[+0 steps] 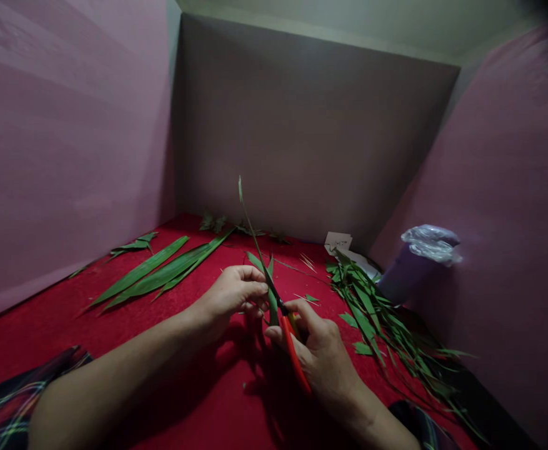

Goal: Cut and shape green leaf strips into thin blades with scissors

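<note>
Between the thumb and fingers of my left hand (243, 290) is a green leaf (272, 305), with a long thin strip rising above it. My right hand (323, 350) grips scissors with red handles (294, 356). Their dark blades meet the leaf just beside my left fingertips. Whether the blades are apart cannot be made out. Both hands are above the red cloth (194, 400), near the middle of the view.
Long green leaves (161, 272) lie on the left. A heap of cut leaves and stems (386, 319) spreads along the right, before a purple bin (407, 269) with a plastic liner. White cards (338, 242) and thin sticks (308, 262) lie toward the back wall.
</note>
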Tool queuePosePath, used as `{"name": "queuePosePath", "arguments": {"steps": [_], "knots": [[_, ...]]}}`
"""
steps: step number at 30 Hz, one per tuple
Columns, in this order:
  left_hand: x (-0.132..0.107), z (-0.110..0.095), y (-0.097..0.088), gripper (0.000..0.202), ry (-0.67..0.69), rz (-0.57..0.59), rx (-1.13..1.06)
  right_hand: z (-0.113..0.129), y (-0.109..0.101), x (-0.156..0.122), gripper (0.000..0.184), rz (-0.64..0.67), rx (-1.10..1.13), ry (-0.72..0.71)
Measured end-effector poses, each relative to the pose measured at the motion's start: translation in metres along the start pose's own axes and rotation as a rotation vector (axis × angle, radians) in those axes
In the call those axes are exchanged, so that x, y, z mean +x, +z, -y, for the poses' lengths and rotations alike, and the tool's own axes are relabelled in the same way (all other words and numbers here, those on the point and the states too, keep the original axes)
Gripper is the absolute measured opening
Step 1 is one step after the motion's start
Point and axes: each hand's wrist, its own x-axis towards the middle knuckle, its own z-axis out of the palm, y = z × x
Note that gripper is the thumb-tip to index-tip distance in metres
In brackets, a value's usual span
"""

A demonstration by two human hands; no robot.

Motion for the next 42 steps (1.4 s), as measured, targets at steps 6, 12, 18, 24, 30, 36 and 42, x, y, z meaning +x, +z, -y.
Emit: {"name": "queuePosePath", "arguments": {"steps": [6, 12, 18, 24, 30, 36, 42], "knots": [[-0.0001, -0.0005, 0.0000, 0.010, 0.003, 0.000, 0.022, -0.0023, 0.0012, -0.0009, 0.025, 0.001, -0.013, 0.007], [-0.0015, -0.0010, 0.0007, 0.010, 0.003, 0.001, 0.018, -0.0011, 0.0008, -0.0016, 0.024, 0.012, -0.002, 0.021], [-0.0001, -0.0004, 0.0009, 0.011, -0.006, -0.003, 0.018, -0.0001, 0.0007, -0.0001, 0.023, 0.008, -0.002, 0.010], [0.0000, -0.0003, 0.0005, 0.010, -0.006, 0.002, 0.023, -0.0015, 0.0003, 0.0002, 0.023, 0.013, 0.007, -0.002], [0.0004, -0.0006, 0.0002, 0.011, -0.013, -0.004, 0.024, -0.0011, -0.0002, -0.0008, 0.024, 0.012, -0.014, -0.003], [0.0000, -0.0001, 0.0002, 0.010, -0.008, 0.002, 0.027, -0.0015, 0.0009, 0.0001, 0.024, 0.023, 0.006, 0.012], [-0.0009, -0.0017, 0.0008, 0.011, -0.016, -0.003, 0.020, -0.0017, 0.0006, 0.0004, 0.024, 0.012, -0.004, 0.013]]}}
